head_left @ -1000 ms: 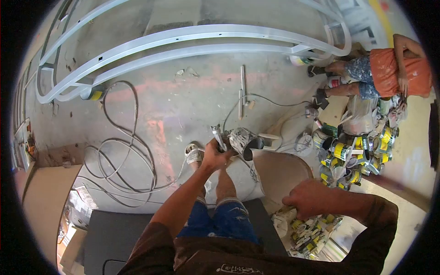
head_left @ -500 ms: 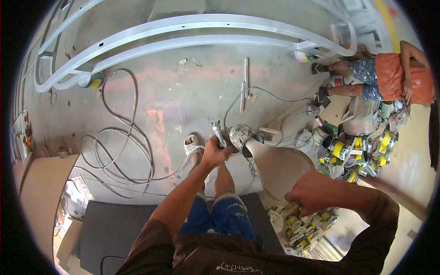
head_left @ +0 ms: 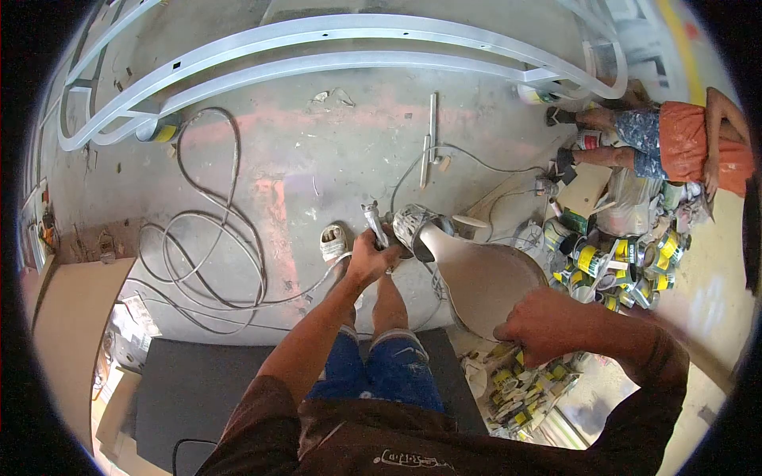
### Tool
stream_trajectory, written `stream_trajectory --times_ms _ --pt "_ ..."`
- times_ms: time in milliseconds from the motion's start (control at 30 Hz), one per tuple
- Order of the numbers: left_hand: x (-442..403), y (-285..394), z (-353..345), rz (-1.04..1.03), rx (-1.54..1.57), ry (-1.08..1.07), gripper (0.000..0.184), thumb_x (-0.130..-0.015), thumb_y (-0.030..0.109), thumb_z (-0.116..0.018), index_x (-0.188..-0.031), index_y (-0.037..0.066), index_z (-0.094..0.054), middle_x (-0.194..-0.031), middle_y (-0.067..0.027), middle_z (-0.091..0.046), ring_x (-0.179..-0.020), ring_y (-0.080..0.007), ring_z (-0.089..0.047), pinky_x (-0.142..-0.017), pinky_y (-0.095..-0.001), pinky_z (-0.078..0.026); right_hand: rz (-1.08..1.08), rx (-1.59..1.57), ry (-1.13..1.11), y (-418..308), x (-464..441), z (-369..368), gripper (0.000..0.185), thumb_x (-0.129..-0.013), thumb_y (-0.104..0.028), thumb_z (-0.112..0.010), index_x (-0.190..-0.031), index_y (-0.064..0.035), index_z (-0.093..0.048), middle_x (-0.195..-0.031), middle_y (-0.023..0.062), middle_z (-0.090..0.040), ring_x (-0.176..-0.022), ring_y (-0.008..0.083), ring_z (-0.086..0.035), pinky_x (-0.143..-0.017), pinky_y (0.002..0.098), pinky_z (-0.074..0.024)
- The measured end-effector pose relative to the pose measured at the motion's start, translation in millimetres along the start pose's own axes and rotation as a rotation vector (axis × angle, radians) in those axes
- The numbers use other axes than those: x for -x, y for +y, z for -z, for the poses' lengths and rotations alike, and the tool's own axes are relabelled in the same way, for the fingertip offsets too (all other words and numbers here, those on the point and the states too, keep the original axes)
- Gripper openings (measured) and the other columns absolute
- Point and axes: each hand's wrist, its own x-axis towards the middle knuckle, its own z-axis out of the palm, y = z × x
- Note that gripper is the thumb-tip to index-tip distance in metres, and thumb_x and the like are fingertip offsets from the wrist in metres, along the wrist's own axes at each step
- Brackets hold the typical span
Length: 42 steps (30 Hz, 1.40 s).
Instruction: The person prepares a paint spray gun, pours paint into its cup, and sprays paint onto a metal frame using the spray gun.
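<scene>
My left hand (head_left: 376,259) is closed around a metallic spray gun (head_left: 371,216), which points away from me. Beside it is a paint-spattered cup (head_left: 410,222) with its dark-rimmed mouth turned to the right; whether it is joined to the gun is hidden by my fingers. My right hand (head_left: 544,327) grips the edge of a tilted round paint container (head_left: 500,289) with a tan inside. Pale paint (head_left: 439,242) runs from its narrow end into the cup's mouth.
Coiled hose (head_left: 258,270) lies on the floor at left. A pale metal frame (head_left: 317,44) crosses the back. Several paint cans (head_left: 587,260) are piled at right near a person in an orange top (head_left: 689,143). A dark board (head_left: 206,397) lies behind my legs.
My view has shifted slightly, and the floor items sit a little higher in it. Both hands keep their holds, and paint still runs into the cup.
</scene>
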Motion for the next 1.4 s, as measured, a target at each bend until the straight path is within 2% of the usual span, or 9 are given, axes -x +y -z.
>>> stream_trajectory --times_ms 100,567,700,800,1000,1200,1267,1300,1400 --pt "-1 1 2 0.01 -0.014 0.008 0.029 -0.076 0.007 -0.063 -0.103 -0.005 -0.063 -0.088 -0.0073 -0.066 -0.078 -0.0148 -0.061 -0.07 -0.0297 -0.05 -0.001 0.039 -0.107 1 -4 8 0.035 -0.065 -0.03 -0.073 -0.093 -0.0093 -0.066 -0.077 0.0178 -0.066 -0.078 0.0375 -0.066 -0.069 0.0488 -0.0534" --pt "-8 -8 10 0.001 0.094 0.014 0.029 -0.076 0.007 -0.063 -0.103 -0.005 -0.062 -0.086 -0.0077 -0.066 -0.073 -0.0142 -0.061 -0.065 -0.0286 -0.049 -0.007 0.032 -0.075 3 -13 22 0.034 -0.06 -0.024 -0.072 -0.09 -0.0097 -0.067 -0.075 0.0157 -0.066 -0.077 0.0364 -0.066 -0.068 0.0486 -0.0525" --pt "-13 -6 18 0.061 0.201 0.033 0.027 -0.075 0.006 -0.062 -0.098 -0.007 -0.064 -0.083 -0.0082 -0.067 -0.073 -0.0146 -0.061 -0.066 -0.029 -0.05 0.04 0.016 0.009 9 -21 13 0.035 -0.058 -0.021 -0.071 -0.09 -0.0103 -0.065 -0.077 0.0142 -0.065 -0.078 0.0351 -0.066 -0.066 0.0479 -0.0521" --pt "-11 6 28 0.087 0.258 0.082 0.026 -0.074 0.007 -0.062 -0.096 -0.007 -0.065 -0.082 -0.0082 -0.067 -0.073 -0.0154 -0.061 -0.067 -0.0296 -0.05 0.102 0.097 0.218 17 -33 -4 0.037 -0.055 -0.018 -0.073 -0.09 -0.0115 -0.061 -0.075 0.0075 -0.06 -0.075 0.0308 -0.064 -0.062 0.0448 -0.0506" --pt "-19 -4 68 0.09 0.305 0.127 0.025 -0.073 0.008 -0.062 -0.094 -0.006 -0.065 -0.08 -0.0078 -0.065 -0.07 -0.0163 -0.059 -0.065 -0.0315 -0.048 0.187 0.169 0.332 31 -65 1 0.032 -0.063 -0.013 -0.069 -0.094 -0.0136 -0.06 -0.076 0.0061 -0.057 -0.074 0.0286 -0.064 -0.063 0.0437 -0.0509" --pt "-2 19 94 -0.071 0.47 0.365 0.019 -0.076 0.009 -0.059 -0.087 -0.006 -0.064 -0.076 -0.0085 -0.063 -0.067 -0.0156 -0.058 -0.061 -0.0301 -0.046 0.193 0.27 0.457 45 -122 16 0.025 -0.066 -0.013 -0.069 -0.089 -0.013 -0.059 -0.075 0.0064 -0.057 -0.075 0.0279 -0.064 -0.063 0.0427 -0.0506" --pt "-4 8 116 -0.005 0.515 0.403 0.017 -0.077 0.009 -0.058 -0.085 -0.006 -0.063 -0.075 -0.0084 -0.064 -0.067 -0.0149 -0.058 -0.06 -0.0296 -0.045 0.184 0.27 0.463 55 -152 25 0.025 -0.066 -0.012 -0.069 -0.088 -0.0118 -0.06 -0.077 0.0078 -0.059 -0.078 0.0286 -0.065 -0.065 0.0434 -0.0504" --pt "0 8 127 -0.082 0.434 0.286 0.018 -0.079 0.011 -0.055 -0.084 -0.005 -0.063 -0.075 -0.0084 -0.064 -0.066 -0.0142 -0.058 -0.059 -0.0297 -0.045 0.182 0.268 0.465 62 -170 29 0.024 -0.066 -0.011 -0.069 -0.088 -0.0112 -0.06 -0.078 0.0086 -0.06 -0.079 0.0289 -0.065 -0.067 0.0437 -0.0503" --pt "15 26 139 -0.159 0.594 0.364 0.019 -0.08 0.012 -0.053 -0.084 -0.004 -0.063 -0.073 -0.0082 -0.064 -0.065 -0.0152 -0.058 -0.061 -0.0299 -0.046 0.123 0.279 0.492 86 -243 42 0.028 -0.064 -0.011 -0.07 -0.09 -0.0086 -0.061 -0.08 0.0118 -0.063 -0.084 0.0317 -0.065 -0.07 0.045 -0.05"
